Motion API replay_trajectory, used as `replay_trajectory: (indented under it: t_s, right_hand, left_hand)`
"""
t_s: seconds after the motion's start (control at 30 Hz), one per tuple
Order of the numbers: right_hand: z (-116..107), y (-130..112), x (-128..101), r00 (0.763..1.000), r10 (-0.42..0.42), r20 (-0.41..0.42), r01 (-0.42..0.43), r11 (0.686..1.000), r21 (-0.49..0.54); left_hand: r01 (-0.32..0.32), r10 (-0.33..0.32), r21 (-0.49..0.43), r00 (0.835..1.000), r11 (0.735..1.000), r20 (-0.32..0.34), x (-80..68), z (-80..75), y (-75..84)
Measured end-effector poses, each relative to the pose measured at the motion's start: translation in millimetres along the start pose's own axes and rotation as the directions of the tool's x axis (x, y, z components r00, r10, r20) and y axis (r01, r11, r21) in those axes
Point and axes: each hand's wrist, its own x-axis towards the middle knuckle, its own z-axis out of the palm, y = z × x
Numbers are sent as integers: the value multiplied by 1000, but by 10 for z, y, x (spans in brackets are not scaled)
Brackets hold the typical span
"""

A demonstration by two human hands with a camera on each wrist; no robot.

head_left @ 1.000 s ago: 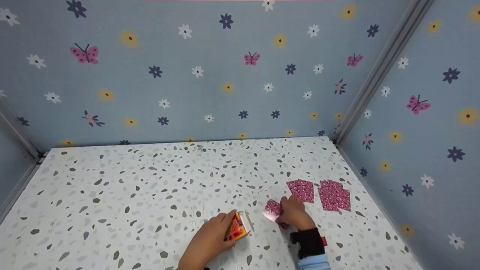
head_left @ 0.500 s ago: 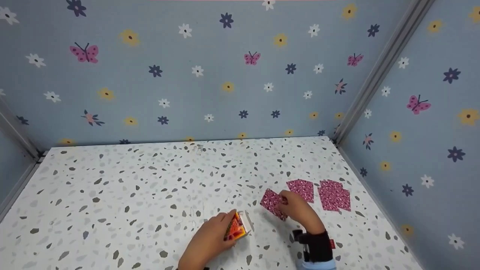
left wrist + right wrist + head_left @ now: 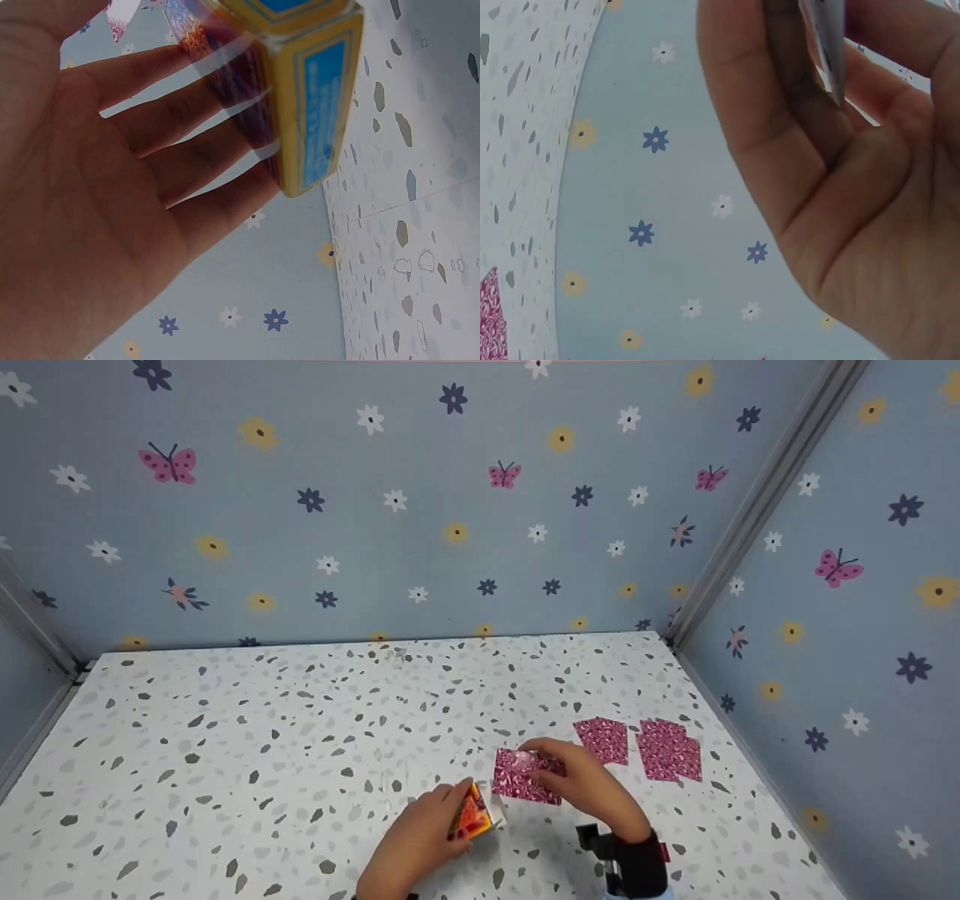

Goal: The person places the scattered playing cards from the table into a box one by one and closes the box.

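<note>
1 card box (image 3: 474, 812), 3 card piles (image 3: 667, 750)

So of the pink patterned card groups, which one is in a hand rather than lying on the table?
The leftmost pink patterned cards, pinched by the right hand beside the orange card box. The single card and overlapping pile lie untouched on the speckled white table.
</note>
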Motion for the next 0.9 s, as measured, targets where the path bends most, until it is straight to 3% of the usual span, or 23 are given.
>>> replay_trajectory:
  t_s: [0.5, 0.9]
  right_hand:
    - [124, -42, 74, 993, 18, 120, -29, 995, 91]
    - [254, -27, 123, 993, -36, 114, 30, 998, 55]
  left_hand:
    - [-23, 23, -8, 1000, 1000, -18, -11, -9, -10]
    - [-57, 57, 7, 998, 998, -13, 3, 13, 14]
